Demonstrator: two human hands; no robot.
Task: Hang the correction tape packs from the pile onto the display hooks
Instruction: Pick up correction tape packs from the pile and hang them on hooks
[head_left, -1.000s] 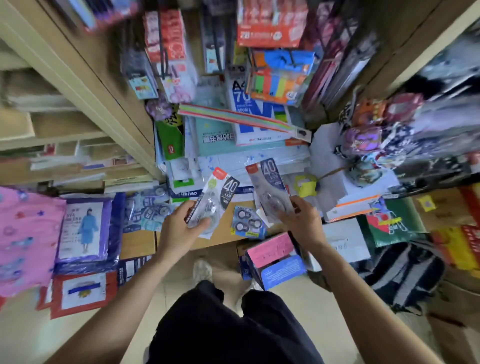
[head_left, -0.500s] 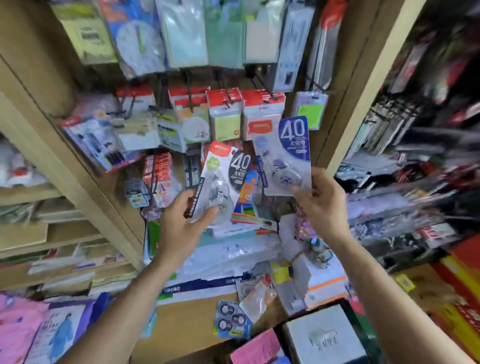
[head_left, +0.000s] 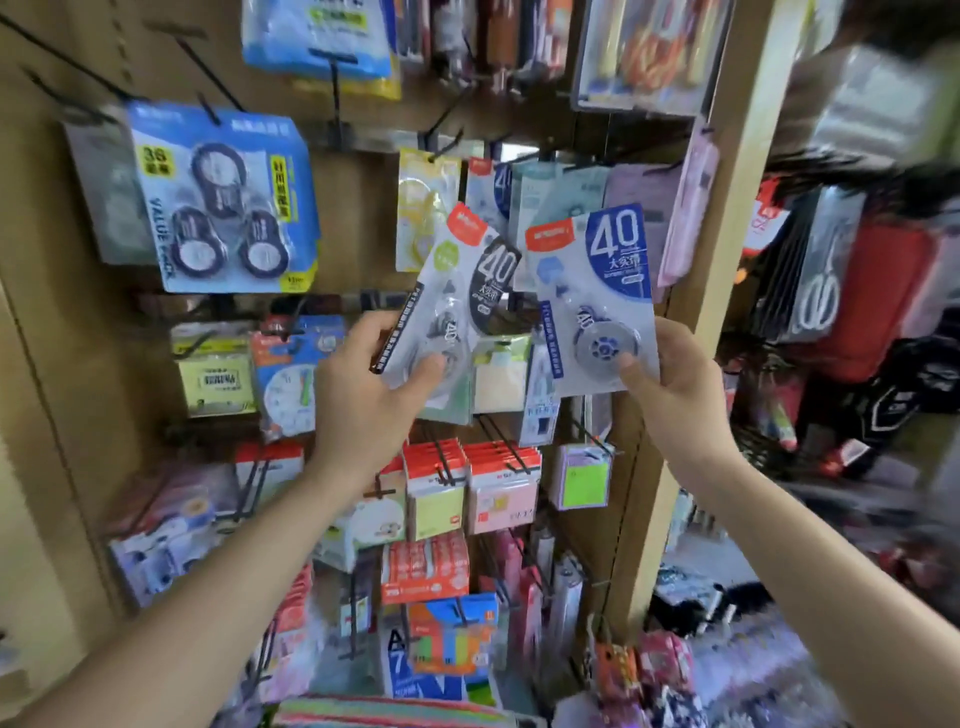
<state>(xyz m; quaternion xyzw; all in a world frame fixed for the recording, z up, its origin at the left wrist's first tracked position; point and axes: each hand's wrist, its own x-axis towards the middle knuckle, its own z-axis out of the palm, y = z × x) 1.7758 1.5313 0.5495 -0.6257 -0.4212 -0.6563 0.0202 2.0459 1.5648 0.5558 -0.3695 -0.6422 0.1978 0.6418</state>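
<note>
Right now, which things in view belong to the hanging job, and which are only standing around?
For the job: black-label pack in the left hand; blue-label pack in the right hand; display hooks.
Not for the job: blue value pack, sticky notes, clock card, scissors.

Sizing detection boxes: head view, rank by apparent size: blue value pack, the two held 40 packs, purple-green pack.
1. blue value pack
2. blue 40 pack in right hand and black 40 pack in left hand: alike, black one tilted, unranked
3. purple-green pack
</note>
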